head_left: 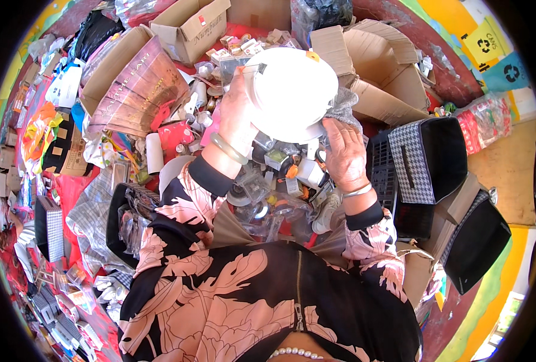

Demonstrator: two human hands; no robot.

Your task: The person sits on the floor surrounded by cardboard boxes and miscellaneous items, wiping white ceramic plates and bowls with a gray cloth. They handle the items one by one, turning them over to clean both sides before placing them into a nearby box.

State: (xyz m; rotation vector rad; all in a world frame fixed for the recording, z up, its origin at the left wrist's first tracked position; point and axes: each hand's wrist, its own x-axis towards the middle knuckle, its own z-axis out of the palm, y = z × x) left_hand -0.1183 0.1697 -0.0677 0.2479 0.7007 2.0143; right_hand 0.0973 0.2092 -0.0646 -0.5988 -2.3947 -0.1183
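Note:
A white, round, plastic-looking thing (pixel 295 90) is held up in front of me, over the heap; bright glare hides its surface detail, and I cannot tell whether it is a lid or a tub. Its left edge is gripped by my left hand (pixel 235 111), which wears a pale bangle. At its lower right edge, my right hand (pixel 347 154) closes round a bunched grey cloth (pixel 343 105) that lies against the rim. A small orange-yellow mark (pixel 312 56) shows on the far edge of the white thing. Beneath both hands lie mixed small plastic pieces (pixel 274 160).
An open cardboard box (pixel 388 78) stands at the far right, another (pixel 192 30) at the far left. A purplish printed carton (pixel 138 87) leans left. Houndstooth fabric bins (pixel 428 160) stand at right. A black bin with clear packaging (pixel 129 223) sits by my left elbow.

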